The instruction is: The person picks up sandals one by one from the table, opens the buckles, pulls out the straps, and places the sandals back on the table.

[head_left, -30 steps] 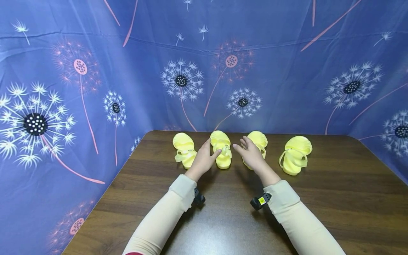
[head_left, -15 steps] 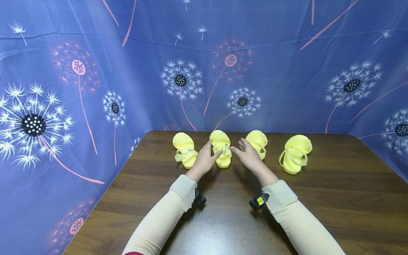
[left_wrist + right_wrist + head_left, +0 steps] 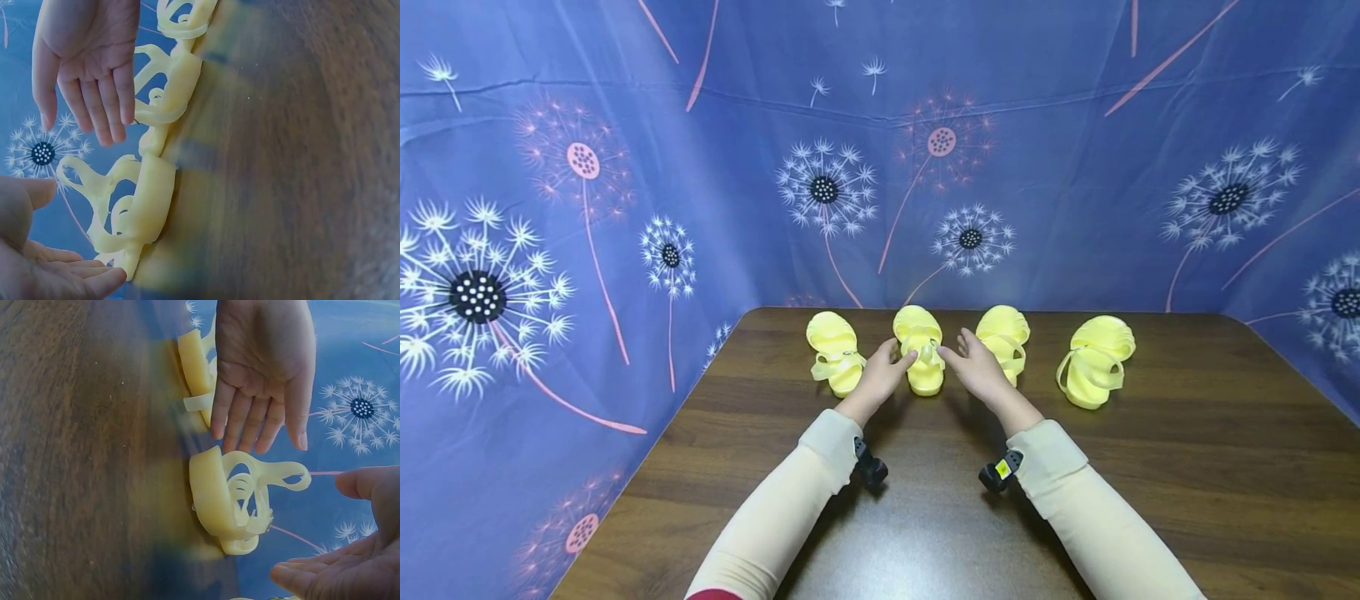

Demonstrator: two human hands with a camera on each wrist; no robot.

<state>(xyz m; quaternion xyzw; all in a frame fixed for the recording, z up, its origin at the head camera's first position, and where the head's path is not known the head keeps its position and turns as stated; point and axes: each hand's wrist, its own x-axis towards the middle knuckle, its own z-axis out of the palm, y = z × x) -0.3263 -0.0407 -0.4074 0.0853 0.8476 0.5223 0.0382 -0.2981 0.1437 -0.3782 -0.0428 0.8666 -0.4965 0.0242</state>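
Observation:
Several yellow plastic sandals with looped straps stand in a row along the far part of the table. The second sandal from the left [image 3: 922,377] lies between my two hands, its loose strap end raised. At its left side is my left hand [image 3: 877,379], thumb pointing toward the strap and fingers extended. Opposite, my right hand [image 3: 979,367] has its palm turned inward, fingers loosely extended, and overlaps the third sandal [image 3: 1006,323] in the head view. The left wrist view shows both palms around the middle sandal [image 3: 153,200], with nothing held in either hand.
The leftmost sandal [image 3: 831,333] sits just beyond my left hand, and the rightmost sandal [image 3: 1088,383] stands farther off to the right. A brown wooden table [image 3: 917,525] bears them all. A blue dandelion-print cloth [image 3: 1037,100] hangs behind the table and along its left side.
My right hand has moved left, closer to the second sandal, uncovering more of the third one. The fingers of my left hand have drawn slightly back. The sandals stay in place.

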